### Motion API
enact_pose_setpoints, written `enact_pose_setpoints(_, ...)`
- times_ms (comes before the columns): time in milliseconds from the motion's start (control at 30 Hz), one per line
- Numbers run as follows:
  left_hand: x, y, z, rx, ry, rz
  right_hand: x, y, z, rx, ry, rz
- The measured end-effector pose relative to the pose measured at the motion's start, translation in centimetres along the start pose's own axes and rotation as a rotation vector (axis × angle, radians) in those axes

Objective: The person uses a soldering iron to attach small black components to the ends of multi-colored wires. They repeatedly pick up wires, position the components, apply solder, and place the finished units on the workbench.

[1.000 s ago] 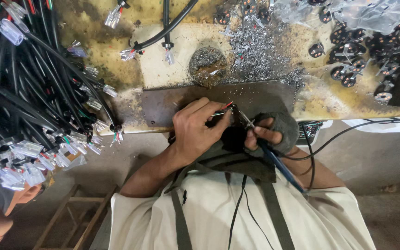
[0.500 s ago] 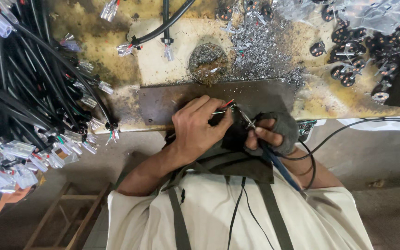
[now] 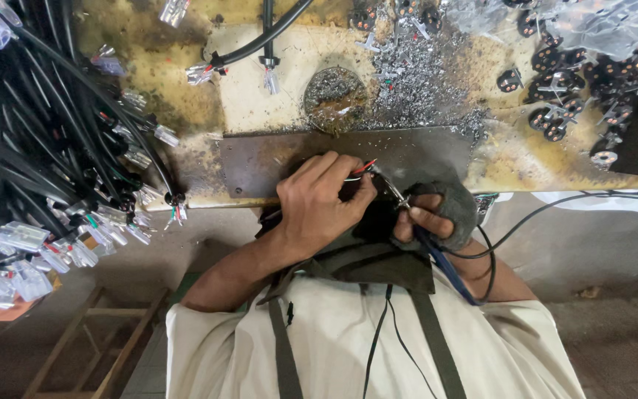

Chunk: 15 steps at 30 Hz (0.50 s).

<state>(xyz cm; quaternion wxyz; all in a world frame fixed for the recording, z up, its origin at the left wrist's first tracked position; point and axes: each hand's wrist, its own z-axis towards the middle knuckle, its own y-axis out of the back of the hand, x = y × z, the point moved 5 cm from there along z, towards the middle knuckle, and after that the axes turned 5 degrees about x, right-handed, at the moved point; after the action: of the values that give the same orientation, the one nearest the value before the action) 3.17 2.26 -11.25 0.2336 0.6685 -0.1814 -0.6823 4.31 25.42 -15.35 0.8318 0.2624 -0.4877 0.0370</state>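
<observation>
Left hand: the left hand [image 3: 319, 203] is curling its bare fingers tight around a black cable end, pinching thin red and white wires [image 3: 363, 168] that are sticking out past the fingertips.
Right hand: the right hand [image 3: 437, 214], wearing a grey knit glove with bare fingertips, is gripping a blue-handled soldering iron [image 3: 437, 255]; its thin metal tip is meeting the wires just beside the left fingertips.
Location of work: the wires are sitting over the near edge of a dark, flat metal plate [image 3: 260, 159] lying on the desk [image 3: 503, 159].
Surface: the desk top is looking yellowed, stained and scorched, with a rough scatter of silvery solder scraps [image 3: 415, 81] and a round tin [image 3: 335, 97] of grey residue behind the plate.
Room to move: the hands are working at the desk edge, close together; the plate's left part is lying bare.
Left surroundings: a dense bundle of black cables [image 3: 31, 125] with clear plastic connectors is crowding the left side.
Right surroundings: small black round plug parts [image 3: 555, 118] are lying heaped at the far right, well apart from the hands.
</observation>
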Motion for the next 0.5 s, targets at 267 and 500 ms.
enact_pose_setpoints(267, -0.1, 0.0, 0.2, -0.001, -0.012, 0.017, 0.0, 0.0, -0.1, 0.032, -0.041, -0.033)
enact_pose_setpoints(500, 0.0, -0.1, 0.0, 0.01, -0.004, 0.001, 1.1, -0.8, 1.6, 0.054, 0.276, -0.253)
